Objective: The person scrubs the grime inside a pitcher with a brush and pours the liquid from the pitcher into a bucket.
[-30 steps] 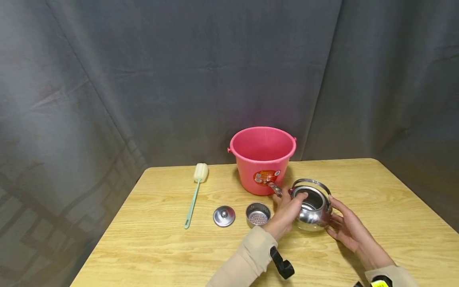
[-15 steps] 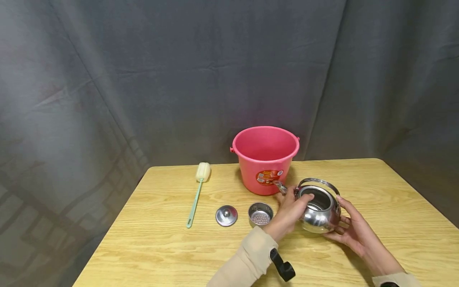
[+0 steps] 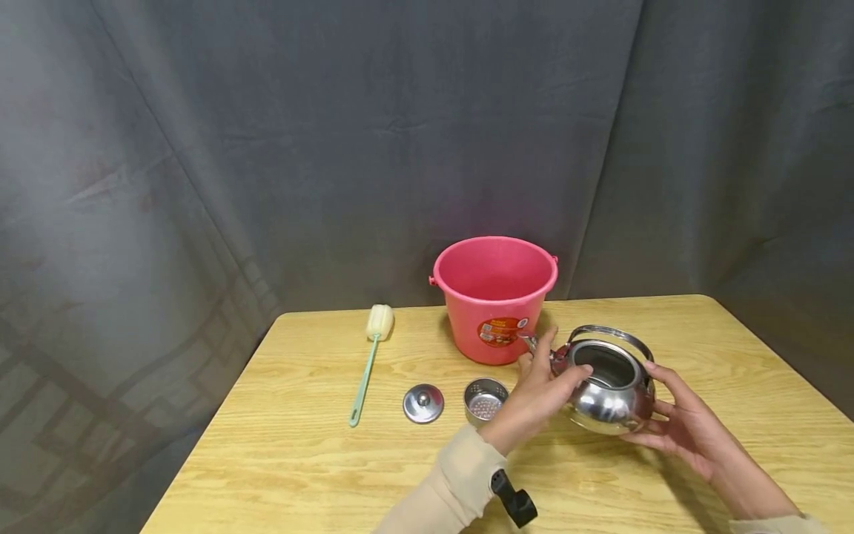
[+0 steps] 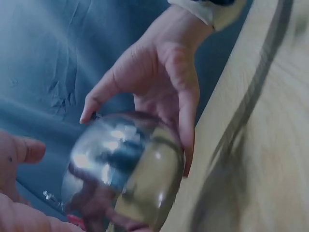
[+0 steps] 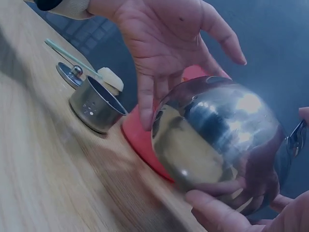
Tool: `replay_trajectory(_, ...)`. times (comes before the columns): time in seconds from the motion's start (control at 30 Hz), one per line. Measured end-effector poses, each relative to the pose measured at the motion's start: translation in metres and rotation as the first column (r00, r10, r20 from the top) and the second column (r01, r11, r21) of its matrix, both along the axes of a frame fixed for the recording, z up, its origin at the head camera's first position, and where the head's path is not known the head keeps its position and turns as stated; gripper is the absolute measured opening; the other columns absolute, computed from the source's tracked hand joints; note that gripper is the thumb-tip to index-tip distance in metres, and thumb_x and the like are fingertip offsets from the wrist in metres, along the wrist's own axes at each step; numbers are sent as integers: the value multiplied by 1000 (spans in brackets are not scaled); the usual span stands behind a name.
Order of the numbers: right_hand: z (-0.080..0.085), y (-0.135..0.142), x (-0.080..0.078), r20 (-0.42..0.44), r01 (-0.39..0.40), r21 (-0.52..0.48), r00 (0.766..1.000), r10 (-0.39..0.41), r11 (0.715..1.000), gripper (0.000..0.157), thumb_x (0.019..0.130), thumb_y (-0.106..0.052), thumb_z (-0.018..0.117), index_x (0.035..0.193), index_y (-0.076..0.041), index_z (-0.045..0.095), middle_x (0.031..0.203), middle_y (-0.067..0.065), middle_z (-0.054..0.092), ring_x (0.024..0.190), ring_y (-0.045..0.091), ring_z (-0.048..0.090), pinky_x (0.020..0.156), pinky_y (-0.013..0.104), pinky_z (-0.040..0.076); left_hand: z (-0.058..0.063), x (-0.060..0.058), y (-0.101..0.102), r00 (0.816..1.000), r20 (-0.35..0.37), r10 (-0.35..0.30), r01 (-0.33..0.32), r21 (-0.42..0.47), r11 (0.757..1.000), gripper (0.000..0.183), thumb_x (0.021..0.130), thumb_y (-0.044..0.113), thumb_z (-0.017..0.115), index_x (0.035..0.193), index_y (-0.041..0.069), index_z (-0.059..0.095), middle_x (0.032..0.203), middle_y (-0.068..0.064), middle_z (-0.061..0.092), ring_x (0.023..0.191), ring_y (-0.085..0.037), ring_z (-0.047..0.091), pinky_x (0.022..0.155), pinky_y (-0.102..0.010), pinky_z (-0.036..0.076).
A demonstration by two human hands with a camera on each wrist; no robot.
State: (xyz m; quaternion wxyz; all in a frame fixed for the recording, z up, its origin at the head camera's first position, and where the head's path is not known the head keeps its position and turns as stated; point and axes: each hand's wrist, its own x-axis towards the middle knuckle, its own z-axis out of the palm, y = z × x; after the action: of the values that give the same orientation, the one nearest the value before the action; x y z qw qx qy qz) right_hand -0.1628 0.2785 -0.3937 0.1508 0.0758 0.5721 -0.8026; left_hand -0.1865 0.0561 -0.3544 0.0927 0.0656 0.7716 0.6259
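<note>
A shiny steel teapot [image 3: 610,400] with an arched handle and no lid on its mouth is held over the right part of the table. My right hand [image 3: 690,437] grips its right side, thumb near the handle's base and fingers under the body. Close against the spout side is my left hand [image 3: 534,397], its fingers extended and its thumb above the mouth in the head view. In the right wrist view, the left hand [image 5: 161,53] has spread fingers beside the teapot's body [image 5: 217,140], thumb apart from the metal. The left hand partly covers the spout.
Behind the left hand stands a pink bucket [image 3: 460,315]. A perforated steel strainer cup [image 3: 485,400] sits left of that hand, beside a round steel lid [image 3: 423,403]. Farther left lies a sponge brush [image 3: 368,367] with a green handle. A grey curtain [image 3: 333,148] hangs behind the table.
The teapot and both hands have shifted to the right. The left index finger now rises away from the spout, and that hand's grip has loosened.
</note>
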Motion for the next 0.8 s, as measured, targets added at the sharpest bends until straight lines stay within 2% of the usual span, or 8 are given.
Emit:
replay_trajectory(0.07,2,1,2,-12,-11,4,1000,11,1000,58,97,-49,38,145,-37,8,147,39,-11,110,45,51,87,56,45,3,0,-8,998,-40,-45,42,-74,996,82,80,49,69,144,60,18,153,-16,20,125,-36,42,98,-55,36)
replay_trajectory(0.17,9,3,5,-31,-35,25,999,36,999,41,98,-48,37,134,-40,20,147,39,-11,112,47,50,86,56,46,9,-3,-20,989,-99,-106,98,-88,991,89,79,49,69,143,63,8,152,-15,23,117,-31,49,91,-48,46)
replay_trajectory(0.23,15,2,5,-42,-45,52,998,47,998,44,98,-48,37,135,-37,17,147,40,-8,111,46,50,85,55,47,14,-7,-28,982,-128,-142,136,-48,989,90,81,45,70,147,58,9,150,-12,25,103,-31,59,80,-43,53)
replay_trajectory(0.33,25,0,4,-62,-63,82,996,68,995,53,98,-48,36,141,-32,9,145,40,-3,110,44,51,83,54,49,25,-11,-40,976,-119,-183,186,10,983,87,83,41,69,150,47,14,151,-3,27,91,-23,63,67,-34,55)
replay_trajectory(0.5,35,-7,3,-126,-82,101,988,95,991,41,99,-45,36,133,-29,19,141,36,10,102,35,57,81,54,51,40,-18,-56,968,-72,-240,244,59,968,73,89,38,65,150,34,25,141,0,41,94,-15,64,73,-33,56)
replay_trajectory(0.63,41,-14,0,-160,-97,107,981,113,990,54,99,-45,35,141,-22,10,140,34,13,100,32,59,80,54,52,47,-22,-66,962,-71,-265,272,138,952,61,93,30,63,147,24,35,123,-5,54,81,-21,68,72,-41,57)
replay_trajectory(0.73,47,-19,-4,-174,-108,111,977,127,988,66,99,-45,35,146,-17,-1,139,35,14,99,31,59,80,53,52,53,-25,-73,961,-78,-266,275,143,951,55,95,28,61,145,19,41,113,-7,57,73,-22,67,69,-42,57)
replay_trajectory(0.8,52,-22,-7,-187,-121,115,972,141,986,67,99,-45,35,147,-16,-2,138,35,15,98,30,60,79,53,52,58,-27,-77,959,-72,-274,282,139,949,52,95,27,61,143,16,43,105,-10,59,71,-22,67,69,-42,57)
